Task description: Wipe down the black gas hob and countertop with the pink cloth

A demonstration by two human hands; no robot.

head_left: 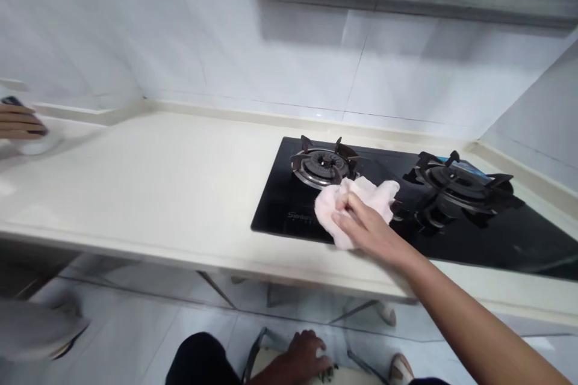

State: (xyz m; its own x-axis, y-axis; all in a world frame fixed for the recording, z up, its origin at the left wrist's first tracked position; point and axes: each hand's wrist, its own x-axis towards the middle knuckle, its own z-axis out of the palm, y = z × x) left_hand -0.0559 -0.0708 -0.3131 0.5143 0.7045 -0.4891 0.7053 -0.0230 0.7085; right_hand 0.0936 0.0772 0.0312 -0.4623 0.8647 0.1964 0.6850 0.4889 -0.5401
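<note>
Cream countertop (149,180), white wall tiles (271,54), black glass hob (275,198) — on it the right hand (365,225), grip pinching a pale cloth (365,192).

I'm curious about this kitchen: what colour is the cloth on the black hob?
The cloth is pale pinkish white, seen best in the head view.

On my feed a cream stone countertop (135,180) runs across the view, with a black glass gas hob (533,246) set into it at about 3 o'clock. Seen from the middle of the hob, one iron-grated burner (323,162) sits at 10 o'clock and another iron-grated burner (456,183) at 2 o'clock. A pale cloth (327,210) lies on the glass at 7 o'clock.
</note>
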